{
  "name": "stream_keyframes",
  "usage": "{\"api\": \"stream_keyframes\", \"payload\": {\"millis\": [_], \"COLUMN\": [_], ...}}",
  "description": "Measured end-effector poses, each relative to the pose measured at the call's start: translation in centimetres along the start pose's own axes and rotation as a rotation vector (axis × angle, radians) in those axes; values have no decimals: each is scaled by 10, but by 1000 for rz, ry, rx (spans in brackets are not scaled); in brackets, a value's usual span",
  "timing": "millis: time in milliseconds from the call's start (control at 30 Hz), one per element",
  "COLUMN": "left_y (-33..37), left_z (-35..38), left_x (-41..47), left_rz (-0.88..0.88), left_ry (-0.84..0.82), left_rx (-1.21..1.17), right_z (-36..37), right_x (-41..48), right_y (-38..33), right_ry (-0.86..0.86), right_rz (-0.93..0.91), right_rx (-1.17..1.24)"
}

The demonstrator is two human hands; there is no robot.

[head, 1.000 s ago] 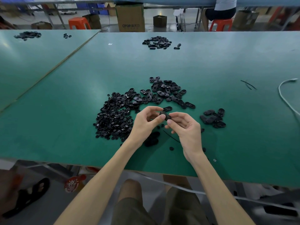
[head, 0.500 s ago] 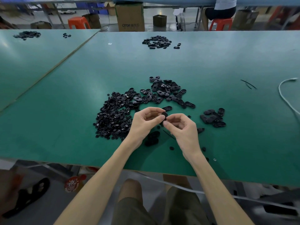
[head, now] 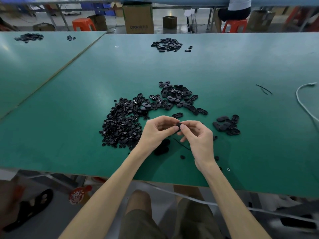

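My left hand (head: pixel 156 131) and my right hand (head: pixel 198 138) meet above the green table (head: pixel 69 118), and both pinch one small black plastic part (head: pixel 179 125) between fingertips. Most of the part is hidden by my fingers. A heap of small black round pieces (head: pixel 120 125) lies left of my hands. A spread of black oval shells (head: pixel 174 99) lies beyond them. A smaller cluster of black oval parts (head: pixel 227 125) sits to the right.
Under my hands lie a few black parts (head: pixel 162 147) and a thin black strip (head: pixel 182 144). A white cable (head: pixel 301 102) curves at the right edge. Another pile of black parts (head: pixel 166 44) lies far back. Boxes, orange stools and a seated person are beyond the table.
The black part between my fingertips has turned from lying lengthwise to end-on, and my hands have closed together slightly around it.
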State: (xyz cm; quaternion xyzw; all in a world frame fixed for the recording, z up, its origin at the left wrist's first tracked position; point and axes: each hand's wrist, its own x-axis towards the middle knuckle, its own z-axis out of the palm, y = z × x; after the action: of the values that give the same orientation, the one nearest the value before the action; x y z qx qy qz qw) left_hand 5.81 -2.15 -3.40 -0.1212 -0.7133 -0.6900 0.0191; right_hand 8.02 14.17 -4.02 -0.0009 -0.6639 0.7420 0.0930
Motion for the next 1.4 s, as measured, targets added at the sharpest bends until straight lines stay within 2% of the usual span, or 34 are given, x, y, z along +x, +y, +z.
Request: {"api": "stream_keyframes", "payload": {"millis": [200,400,800,1400], "left_y": [1,4,6,4], "left_z": [3,0,0,4], "left_x": [0,-1,-1,-1], "left_rz": [-9,-25,-50,-49], "left_ry": [-1,4,14,85], "left_rx": [69,11,41,215], "right_z": [1,0,0,1], "right_x": [0,0,1,0], "right_y": [-2,-1,-1,-1], "right_ry": [23,20,0,-31], "right_rz": [19,12,29,42], "right_rx": [40,38,24,-67]}}
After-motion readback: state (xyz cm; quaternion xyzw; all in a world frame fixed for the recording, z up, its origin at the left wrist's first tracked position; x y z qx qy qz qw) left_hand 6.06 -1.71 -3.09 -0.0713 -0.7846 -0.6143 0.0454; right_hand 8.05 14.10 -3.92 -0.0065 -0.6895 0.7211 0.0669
